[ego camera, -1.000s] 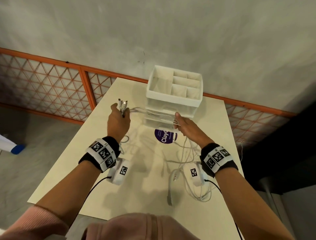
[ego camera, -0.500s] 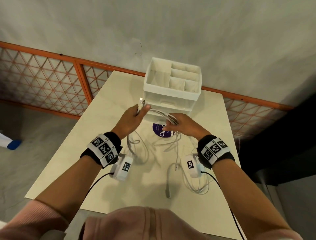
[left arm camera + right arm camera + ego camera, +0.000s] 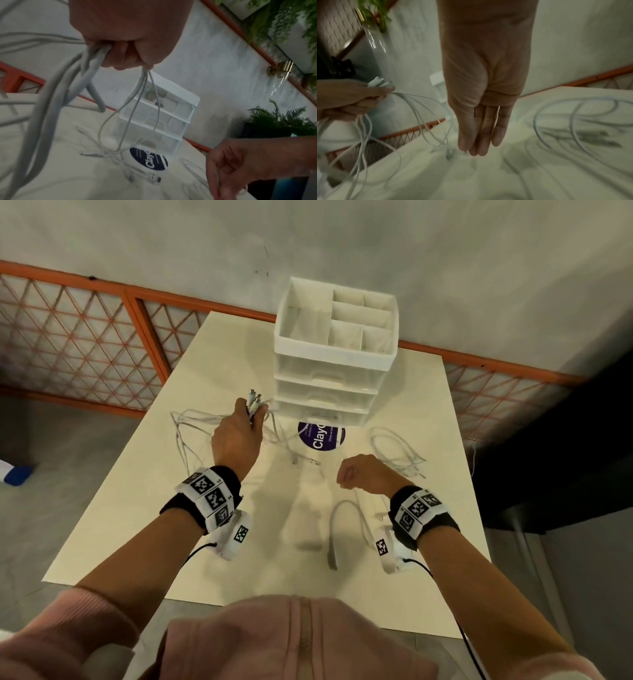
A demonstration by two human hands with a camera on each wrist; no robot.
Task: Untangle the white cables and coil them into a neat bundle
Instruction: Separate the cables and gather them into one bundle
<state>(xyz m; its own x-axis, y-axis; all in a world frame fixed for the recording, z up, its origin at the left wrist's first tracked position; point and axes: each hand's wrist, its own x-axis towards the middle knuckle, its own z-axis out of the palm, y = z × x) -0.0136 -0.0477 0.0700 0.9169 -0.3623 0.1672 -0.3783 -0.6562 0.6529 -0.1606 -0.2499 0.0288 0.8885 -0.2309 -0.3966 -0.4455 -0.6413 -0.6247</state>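
**Open lane down the middle, cables on both flanks**

We see bare counter point(image 3: 144, 508) between our two wrists, open to the near edge except for one curved cable end point(image 3: 334, 529) lying near our right wrist. Ahead, the drawer organizer point(image 3: 334, 364) blocks the far centre, with a round purple sticker point(image 3: 320, 436) flat at its foot. Loose white cables point(image 3: 399, 453) sprawl over the right side; more loops hang from our left hand point(image 3: 236, 436) and trail over the left. Our right hand point(image 3: 364, 474) hovers above the counter.
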